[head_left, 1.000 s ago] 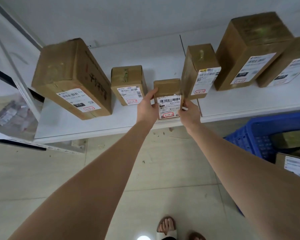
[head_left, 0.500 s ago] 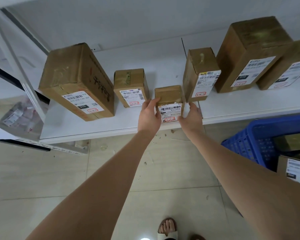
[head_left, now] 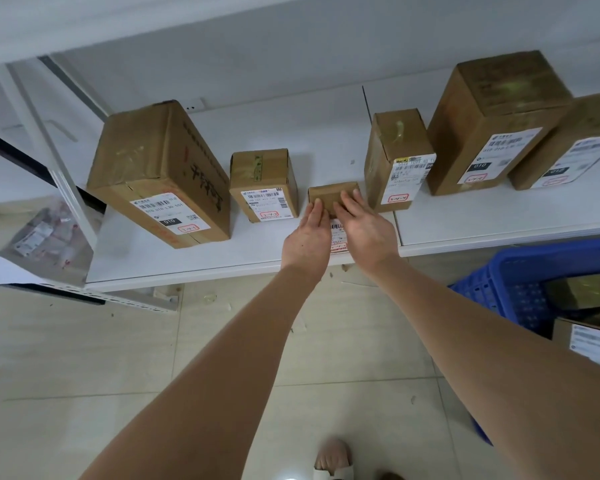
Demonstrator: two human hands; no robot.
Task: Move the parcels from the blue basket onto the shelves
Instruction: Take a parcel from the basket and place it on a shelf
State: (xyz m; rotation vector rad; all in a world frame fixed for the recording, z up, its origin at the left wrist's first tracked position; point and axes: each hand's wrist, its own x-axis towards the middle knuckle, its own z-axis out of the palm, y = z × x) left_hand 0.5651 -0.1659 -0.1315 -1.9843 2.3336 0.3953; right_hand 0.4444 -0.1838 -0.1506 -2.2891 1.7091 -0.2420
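I had just let go: a second earlier my hands gripped the small parcel (head_left: pixel 331 197) by its sides; now my left hand (head_left: pixel 309 237) and right hand (head_left: pixel 366 230) lay flat and open over it, near the shelf's (head_left: pixel 499 220) front edge, leaving that parcel placed. Neighbouring labels read "010".

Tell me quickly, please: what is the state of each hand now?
Left hand: open, fingers flat on the small brown cardboard parcel on the white shelf, not gripping.
Right hand: open, fingers resting on the same parcel.
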